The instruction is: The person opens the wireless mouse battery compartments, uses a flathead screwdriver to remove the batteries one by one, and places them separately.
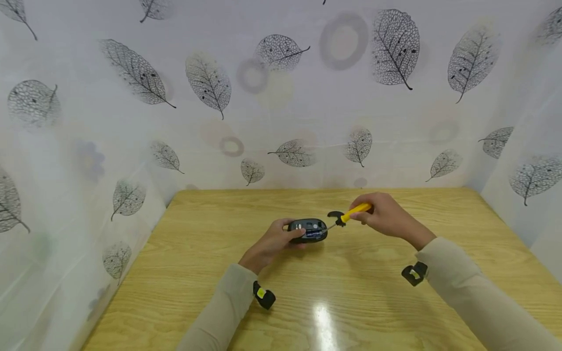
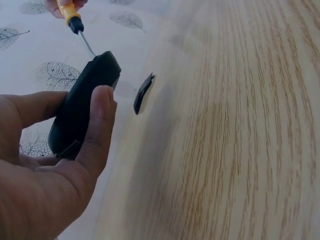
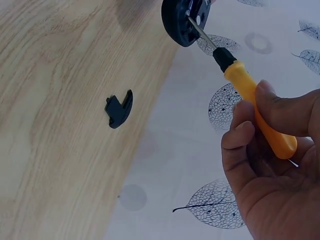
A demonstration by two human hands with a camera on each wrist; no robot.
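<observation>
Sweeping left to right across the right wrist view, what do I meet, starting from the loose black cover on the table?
Black cover, dark mouse, yellow-handled screwdriver, right hand.

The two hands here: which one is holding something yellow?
The right hand, gripping the yellow-handled screwdriver; the left hand holds the dark computer mouse instead.

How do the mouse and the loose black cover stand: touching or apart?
Apart: the right wrist view shows bare table between the mouse and the cover.
</observation>
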